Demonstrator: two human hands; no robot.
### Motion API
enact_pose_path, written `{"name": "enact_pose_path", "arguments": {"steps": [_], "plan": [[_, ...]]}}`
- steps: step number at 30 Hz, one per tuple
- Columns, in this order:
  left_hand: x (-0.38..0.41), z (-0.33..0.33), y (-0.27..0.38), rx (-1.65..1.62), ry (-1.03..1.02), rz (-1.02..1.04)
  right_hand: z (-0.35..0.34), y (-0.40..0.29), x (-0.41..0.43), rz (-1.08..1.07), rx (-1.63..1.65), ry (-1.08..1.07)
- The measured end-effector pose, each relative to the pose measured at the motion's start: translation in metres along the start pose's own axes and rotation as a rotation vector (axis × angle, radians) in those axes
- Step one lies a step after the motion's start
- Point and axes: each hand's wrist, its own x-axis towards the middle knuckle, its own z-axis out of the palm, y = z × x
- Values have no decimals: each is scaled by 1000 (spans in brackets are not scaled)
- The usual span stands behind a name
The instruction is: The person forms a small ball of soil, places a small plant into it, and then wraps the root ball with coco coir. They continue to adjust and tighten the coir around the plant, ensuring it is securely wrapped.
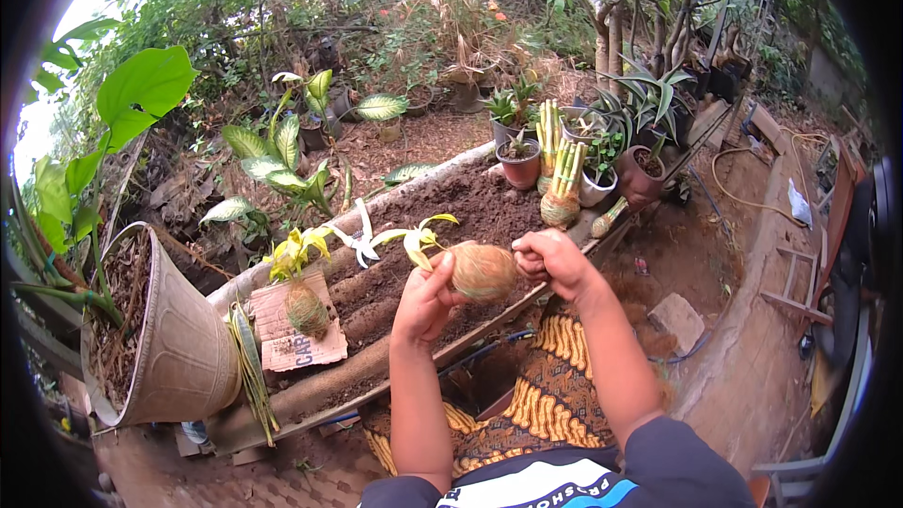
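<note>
My left hand point(429, 296) holds a fibre-wrapped plant ball point(484, 272) at its left end, where yellow-green leaves point(417, 238) stick out. My right hand point(552, 262) is closed in a pinch at the ball's right end; any thread between the fingers is too fine to make out. Left of my hands, a similar string-wrapped ball point(307, 310) with yellow leaves rests on a piece of cardboard point(271, 339). White-handled scissors or pruners point(361, 238) lie on the soil between that plant and my left hand.
A long soil-covered bench point(296, 395) spans the front. At its left stands a large planter point(176, 339), beside long narrow leaves point(252, 374). Bundled stems with wrapped bases point(562, 190), a small wrapped bundle point(608, 219) and several pots, including a reddish pot point(520, 168), stand right.
</note>
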Motion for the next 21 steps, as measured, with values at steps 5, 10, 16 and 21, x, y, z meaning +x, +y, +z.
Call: {"name": "enact_pose_path", "arguments": {"steps": [5,10,16,21], "plan": [[-7,2,0,339,-58,-37,15,-30,7,-71,-768,73],[1,2,-13,551,71,40,56,-37,-4,-110,-1070,223],[9,11,-12,422,245,208,99,11,-31,-580,-1219,370],[9,12,-14,101,283,212,99,59,-32,-735,-999,295]]}}
